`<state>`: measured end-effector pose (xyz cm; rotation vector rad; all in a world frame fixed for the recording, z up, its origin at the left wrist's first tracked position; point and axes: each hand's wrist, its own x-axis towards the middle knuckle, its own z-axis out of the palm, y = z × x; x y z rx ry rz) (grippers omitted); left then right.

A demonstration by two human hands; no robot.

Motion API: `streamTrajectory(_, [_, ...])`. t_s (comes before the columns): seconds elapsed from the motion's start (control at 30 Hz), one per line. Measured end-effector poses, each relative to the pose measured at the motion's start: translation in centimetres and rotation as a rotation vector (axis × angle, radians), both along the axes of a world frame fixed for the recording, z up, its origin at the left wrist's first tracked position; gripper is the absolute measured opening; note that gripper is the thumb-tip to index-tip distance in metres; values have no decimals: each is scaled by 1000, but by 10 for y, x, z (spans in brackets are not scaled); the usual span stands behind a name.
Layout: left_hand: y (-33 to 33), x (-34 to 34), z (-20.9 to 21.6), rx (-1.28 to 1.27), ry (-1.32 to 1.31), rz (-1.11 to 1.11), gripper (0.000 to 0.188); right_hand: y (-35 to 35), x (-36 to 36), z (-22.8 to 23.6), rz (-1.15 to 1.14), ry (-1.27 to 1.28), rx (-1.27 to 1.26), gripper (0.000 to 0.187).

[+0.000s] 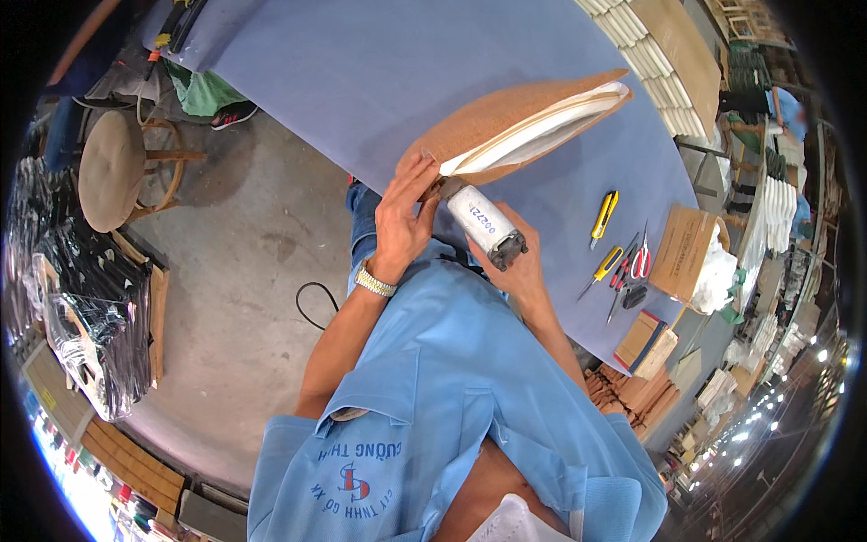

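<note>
On the blue-covered table (325, 81), a brown upholstered seat or cushion (488, 117) stands tilted, with its white inner side turned to the right and toward me. My left hand (405, 217) pinches the near end of its brown cover between fingers and thumb. A pneumatic staple gun (481, 217), with a white taped body and a dark end cap, is gripped in my right hand (519, 262). The gun's dark front end is close to the seat's near corner, by my left fingertips. Its handle and trigger are hidden behind the body and my hand.
On the table's right lie a yellow utility knife (605, 217), a yellow-handled screwdriver (603, 265) and red-handled scissors (641, 262). A cardboard box (684, 253) stands beyond them. A round padded stool (111, 172) is at left, above plastic-wrapped dark pieces (95, 307). A black hose (312, 303) loops near the floor.
</note>
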<state>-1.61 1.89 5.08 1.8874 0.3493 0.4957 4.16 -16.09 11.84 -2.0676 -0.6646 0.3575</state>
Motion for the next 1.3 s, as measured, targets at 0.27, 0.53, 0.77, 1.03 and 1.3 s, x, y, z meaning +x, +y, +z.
streamTrajectory(0.27, [0, -5, 3, -6, 36, -4, 53, 14, 5, 22, 77, 128, -138, 45])
streamTrajectory(0.53, [-1, -6, -1, -17, 28, 15, 59, 19, 2, 17, 56, 225, -195, 46])
streamTrajectory(0.77, [-8, -11, -19, -238, 36, 168, 80, 23, 4, 16, 83, 181, -200, 36])
streamTrajectory(1.03, [1, -8, 2, -101, 74, 70, 64, 21, 8, 23, 110, 149, -267, 33])
streamTrajectory(1.3, [19, -6, 13, 42, 122, -75, 62, 28, 8, 31, 74, 227, -267, 34])
